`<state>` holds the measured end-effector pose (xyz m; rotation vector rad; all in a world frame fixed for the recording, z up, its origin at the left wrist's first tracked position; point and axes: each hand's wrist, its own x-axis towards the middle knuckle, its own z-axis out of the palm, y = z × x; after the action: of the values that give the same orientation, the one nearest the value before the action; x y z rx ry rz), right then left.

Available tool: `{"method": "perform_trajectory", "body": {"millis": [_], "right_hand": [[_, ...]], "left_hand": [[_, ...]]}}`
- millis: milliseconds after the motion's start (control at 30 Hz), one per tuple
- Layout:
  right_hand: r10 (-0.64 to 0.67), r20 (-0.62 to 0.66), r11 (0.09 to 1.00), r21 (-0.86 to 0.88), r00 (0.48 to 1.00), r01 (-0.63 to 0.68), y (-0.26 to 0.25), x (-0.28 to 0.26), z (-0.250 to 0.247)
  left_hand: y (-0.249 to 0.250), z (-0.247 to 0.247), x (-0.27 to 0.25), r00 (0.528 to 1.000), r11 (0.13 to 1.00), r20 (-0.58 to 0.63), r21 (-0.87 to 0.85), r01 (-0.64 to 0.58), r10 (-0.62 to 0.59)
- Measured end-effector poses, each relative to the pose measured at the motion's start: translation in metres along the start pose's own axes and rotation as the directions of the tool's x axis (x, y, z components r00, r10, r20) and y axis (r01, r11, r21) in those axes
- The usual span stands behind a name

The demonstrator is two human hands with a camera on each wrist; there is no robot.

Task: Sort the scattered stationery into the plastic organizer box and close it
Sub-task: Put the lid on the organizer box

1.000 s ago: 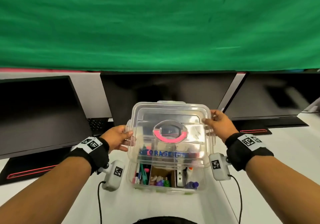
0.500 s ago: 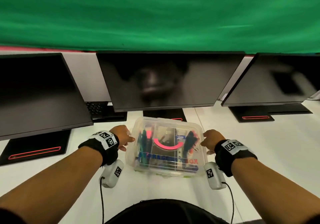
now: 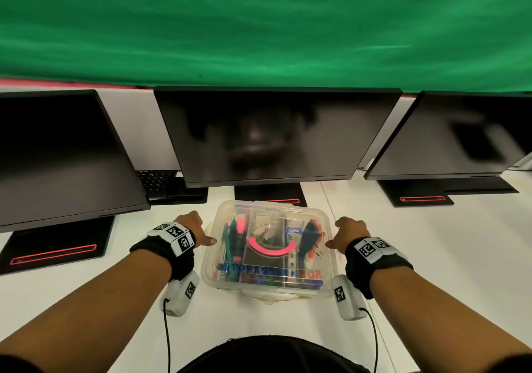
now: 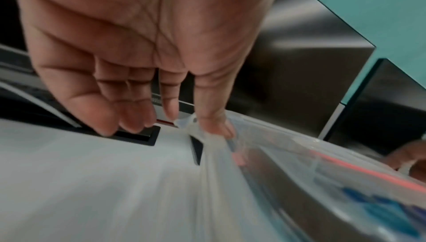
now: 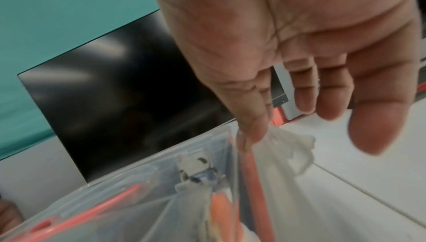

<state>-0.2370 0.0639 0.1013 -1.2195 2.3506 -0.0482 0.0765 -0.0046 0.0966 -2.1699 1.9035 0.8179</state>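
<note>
The clear plastic organizer box (image 3: 331,230) sits on the white desk in front of me with its lid lying flat on top. A pink handle (image 3: 272,250) lies on the lid. Pens and other stationery (image 3: 231,237) show through it in the compartments. My left hand (image 3: 195,228) is at the box's left side, and its thumb presses the white side latch (image 4: 200,134). My right hand (image 3: 349,231) is at the right side, thumb on the other latch (image 5: 290,147). On both hands the other fingers hang loosely curled and hold nothing.
Three dark monitors (image 3: 267,136) stand in a row behind the box, their black bases (image 3: 270,195) close to its far edge. A keyboard (image 3: 155,179) sits back left. White desk (image 3: 431,257) lies bare to the right and left.
The lid, held tilted up over the box a second ago, has come down flat onto it. Both hands have dropped from the lid's edges to the side latches.
</note>
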Motion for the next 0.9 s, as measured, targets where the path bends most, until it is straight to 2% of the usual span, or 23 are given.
{"method": "perform_trajectory", "body": {"millis": [133,233,300,400,567,633,700,767,833,900], "right_hand": [[0.039,0.0,0.999,-0.01,0.999,-0.039,-0.006,0.004,0.008],[0.026,-0.037,0.997,-0.073,0.999,-0.029,-0.009,0.002,0.009],[0.013,-0.017,0.997,-0.076,1.0,-0.015,-0.008,0.005,0.009],[-0.004,0.039,0.999,-0.035,0.999,0.006,-0.005,0.012,0.008],[-0.039,0.05,0.993,0.114,0.998,0.033,-0.008,0.013,0.007],[-0.051,0.045,0.997,0.065,0.998,0.048,-0.012,0.012,0.004],[-0.098,-0.007,0.994,-0.041,0.995,0.098,-0.023,0.009,0.001],[-0.18,-0.033,0.982,-0.068,0.983,0.177,-0.041,0.005,-0.001],[-0.296,0.012,0.953,-0.065,0.955,0.296,-0.058,0.001,-0.001],[-0.41,0.103,0.898,-0.13,0.907,0.42,-0.072,-0.001,0.001]], "left_hand": [[0.01,0.008,-0.002,0.995,0.997,-0.083,0.066,-0.047,0.053],[0.015,0.021,-0.004,0.982,0.993,-0.155,0.065,-0.094,0.103],[0.014,0.023,-0.006,0.978,0.994,-0.176,0.042,-0.105,0.111],[0.011,0.019,-0.007,0.987,0.997,-0.141,-0.001,-0.082,0.081],[0.003,0.015,-0.011,1.0,0.989,-0.015,-0.15,-0.019,0.017],[0.004,0.018,-0.018,0.995,0.995,-0.062,-0.053,-0.08,0.077],[0.009,0.023,-0.028,0.956,0.969,-0.166,0.08,-0.234,0.244],[0.015,0.029,-0.038,0.851,0.871,-0.192,0.151,-0.467,0.489],[0.019,0.035,-0.046,0.748,0.742,-0.076,0.226,-0.631,0.659],[0.019,0.044,-0.054,0.717,0.68,0.063,0.27,-0.682,0.694]]}}
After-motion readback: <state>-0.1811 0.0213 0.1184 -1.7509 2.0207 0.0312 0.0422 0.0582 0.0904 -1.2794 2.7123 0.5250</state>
